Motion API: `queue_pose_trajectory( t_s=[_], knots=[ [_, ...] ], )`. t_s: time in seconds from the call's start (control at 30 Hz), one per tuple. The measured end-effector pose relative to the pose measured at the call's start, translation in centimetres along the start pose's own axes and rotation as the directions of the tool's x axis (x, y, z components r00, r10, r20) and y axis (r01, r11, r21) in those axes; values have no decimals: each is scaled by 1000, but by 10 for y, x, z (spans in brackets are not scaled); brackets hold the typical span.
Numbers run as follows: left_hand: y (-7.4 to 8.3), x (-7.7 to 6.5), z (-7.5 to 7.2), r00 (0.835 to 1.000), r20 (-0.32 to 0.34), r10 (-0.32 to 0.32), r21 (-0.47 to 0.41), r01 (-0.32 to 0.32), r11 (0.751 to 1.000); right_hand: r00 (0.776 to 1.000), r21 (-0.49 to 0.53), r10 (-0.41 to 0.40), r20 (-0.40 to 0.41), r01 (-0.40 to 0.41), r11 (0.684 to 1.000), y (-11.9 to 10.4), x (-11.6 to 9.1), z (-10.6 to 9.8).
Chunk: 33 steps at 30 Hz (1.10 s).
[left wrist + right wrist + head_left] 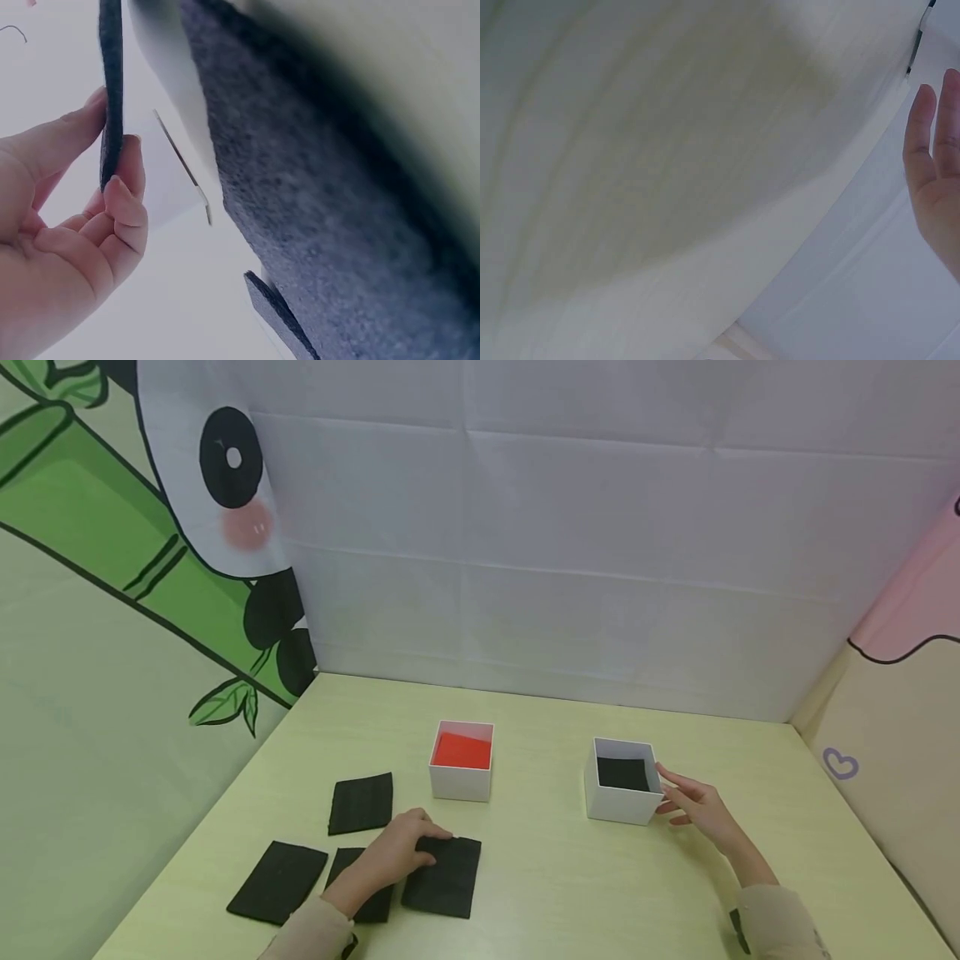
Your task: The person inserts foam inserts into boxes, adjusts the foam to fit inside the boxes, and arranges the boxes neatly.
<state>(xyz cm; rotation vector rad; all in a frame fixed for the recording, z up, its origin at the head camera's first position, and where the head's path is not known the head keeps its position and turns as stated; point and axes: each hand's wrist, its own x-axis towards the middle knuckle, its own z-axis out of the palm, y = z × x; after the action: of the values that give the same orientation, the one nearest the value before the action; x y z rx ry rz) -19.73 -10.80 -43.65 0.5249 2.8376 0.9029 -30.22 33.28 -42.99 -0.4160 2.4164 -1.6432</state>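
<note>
My left hand (pixel 397 853) pinches the edge of a black felt-like square (pixel 444 881) between thumb and fingers; the left wrist view shows this square (pixel 112 90) edge-on in the grip. Under and beside that hand lie more black squares: one (pixel 372 906) partly hidden by the wrist, one (pixel 277 882) farther left and one (pixel 361 804) behind. At the right, my right hand (pixel 702 812) touches the right side of a white open box (pixel 621 807), fingers extended. Inside that box is a black piece (pixel 622 773).
A second white box (pixel 461 783) stands near the table's middle with a red piece (pixel 463 751) in it. The pale yellow table (pixel 540 877) meets a white cloth backdrop (pixel 570 568) at the back, with printed cloth at both sides.
</note>
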Motion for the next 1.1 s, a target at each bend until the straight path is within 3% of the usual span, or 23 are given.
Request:
queue_pose_trajectory(
  t_s=[0.53, 0.87, 1.1],
  knots=[
    [11, 10, -4, 995, -98, 25, -68, -32, 997, 1000, -11, 8, -15, -8, 1000, 3, -1, 1],
    [18, 17, -2, 976, -195, 99, -124, -125, 984, 1000, -3, -5, -15, 5, 1000, 2, 0, 0],
    [26, 21, 1, 977, -206, 56, -216, -101, 971, 1000, 7, -11, -13, 11, 1000, 3, 1, 1]
  ],
)
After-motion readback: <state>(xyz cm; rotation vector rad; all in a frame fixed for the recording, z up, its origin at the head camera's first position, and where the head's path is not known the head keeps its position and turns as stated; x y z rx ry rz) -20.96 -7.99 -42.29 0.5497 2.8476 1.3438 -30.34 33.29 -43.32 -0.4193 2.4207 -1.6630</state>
